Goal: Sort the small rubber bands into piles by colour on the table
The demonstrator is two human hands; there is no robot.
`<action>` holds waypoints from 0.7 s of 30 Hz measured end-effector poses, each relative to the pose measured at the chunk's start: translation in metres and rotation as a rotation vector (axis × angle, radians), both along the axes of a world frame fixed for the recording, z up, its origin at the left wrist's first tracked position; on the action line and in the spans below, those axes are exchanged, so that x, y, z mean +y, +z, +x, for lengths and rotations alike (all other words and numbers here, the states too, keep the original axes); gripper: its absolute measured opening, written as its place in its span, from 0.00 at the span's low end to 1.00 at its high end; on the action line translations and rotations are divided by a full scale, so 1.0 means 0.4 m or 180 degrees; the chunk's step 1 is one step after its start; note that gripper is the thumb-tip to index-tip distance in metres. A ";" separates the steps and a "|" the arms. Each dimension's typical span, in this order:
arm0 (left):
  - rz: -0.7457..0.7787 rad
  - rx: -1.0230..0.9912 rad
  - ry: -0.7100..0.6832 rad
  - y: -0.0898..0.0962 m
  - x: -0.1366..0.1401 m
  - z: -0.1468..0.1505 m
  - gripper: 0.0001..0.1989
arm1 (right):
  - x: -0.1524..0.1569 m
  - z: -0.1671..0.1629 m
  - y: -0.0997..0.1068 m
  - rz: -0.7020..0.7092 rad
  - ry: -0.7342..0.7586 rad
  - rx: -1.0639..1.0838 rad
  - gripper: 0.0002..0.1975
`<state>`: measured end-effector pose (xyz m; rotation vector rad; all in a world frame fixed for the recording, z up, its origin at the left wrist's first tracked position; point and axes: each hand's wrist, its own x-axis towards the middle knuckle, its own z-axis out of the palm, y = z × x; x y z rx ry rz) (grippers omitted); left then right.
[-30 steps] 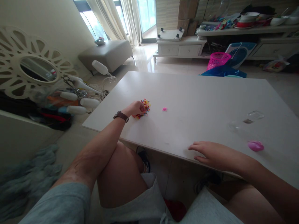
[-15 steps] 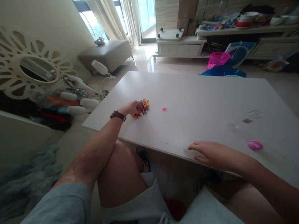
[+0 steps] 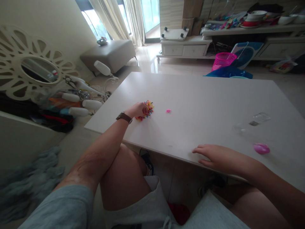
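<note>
A heap of small multicoloured loops, like little hair ties (image 3: 150, 107), lies on the left part of the white table (image 3: 202, 98). Over it is my left hand (image 3: 138, 110), wearing a brown-strapped watch (image 3: 124, 117). Its fingers are curled together at the heap, and whatever is between them is hidden. A small pink cluster (image 3: 168, 111) sits by itself to the right of the heap. My right hand (image 3: 212, 156) rests on the table's near edge, fingers stretched out, holding nothing.
On the right of the table lie a clear plastic bottle (image 3: 260, 117) on its side and a shiny pink-purple rounded object (image 3: 261, 148). Beyond the far edge stands a pink basket (image 3: 222, 61). Lamp arms with white shades (image 3: 91, 105) stand close to the table's left side.
My left hand has shifted slightly to the right over the heap, fingers still curled. My right hand stays where it was.
</note>
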<state>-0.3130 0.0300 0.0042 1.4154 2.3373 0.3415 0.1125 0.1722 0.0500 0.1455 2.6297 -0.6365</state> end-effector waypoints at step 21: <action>0.0508 -0.0201 0.0149 0.029 -0.022 -0.012 0.15 | 0.007 0.004 -0.007 -0.0032 -0.0084 -0.0100 0.19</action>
